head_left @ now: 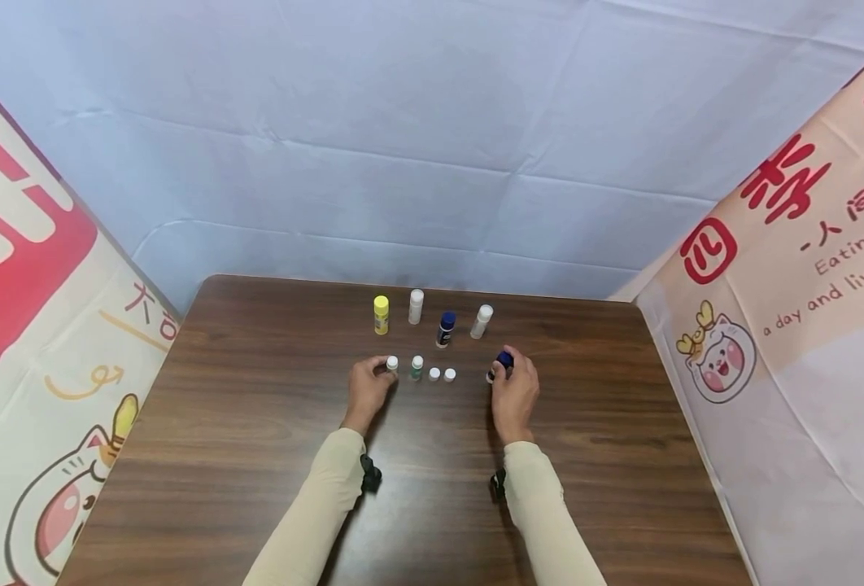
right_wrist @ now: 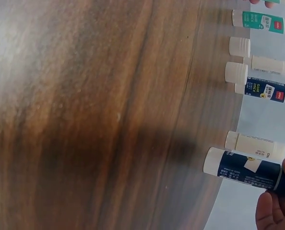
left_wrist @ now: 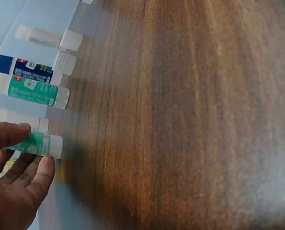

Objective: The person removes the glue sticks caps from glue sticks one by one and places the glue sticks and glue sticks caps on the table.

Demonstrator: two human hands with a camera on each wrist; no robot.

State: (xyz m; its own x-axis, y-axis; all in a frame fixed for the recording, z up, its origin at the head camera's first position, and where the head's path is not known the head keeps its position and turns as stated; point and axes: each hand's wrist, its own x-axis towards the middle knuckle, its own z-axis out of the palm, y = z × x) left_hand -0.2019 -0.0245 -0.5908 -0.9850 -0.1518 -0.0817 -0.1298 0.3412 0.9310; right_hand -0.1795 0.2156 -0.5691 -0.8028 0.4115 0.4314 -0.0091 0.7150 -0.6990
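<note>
The left hand [head_left: 368,392] holds a green-labelled glue stick [left_wrist: 44,143] by its sides, with the thumb on one side and the fingers bent on the other. The stick stands upright, and its white top shows just at the fingertips. The right hand [head_left: 516,395] pinches a dark blue glue stick [right_wrist: 236,168] near its blue cap end, between thumb and fingers. Whether the lower end of this stick touches the table [head_left: 417,505] is not possible to tell.

Just to the right of the left hand, a second green stick [head_left: 417,369] stands upright, apart from the fingers. Next to it, further toward the right hand, are two small white caps [head_left: 442,375], near to each other and touched by neither hand. A gap of bare table lies between these caps and the right hand.

Beyond the hands, four more sticks stand on the table. A yellow stick [head_left: 381,316] is almost straight ahead of the left hand, and a white stick [head_left: 416,308] is ahead of it and to its right. Another blue-capped stick [head_left: 445,330] stands ahead and to the left of the right hand; a further white stick [head_left: 481,323] is nearer to this hand, also ahead and slightly left. Behind each hand comes a cream sleeve [head_left: 307,500].
</note>
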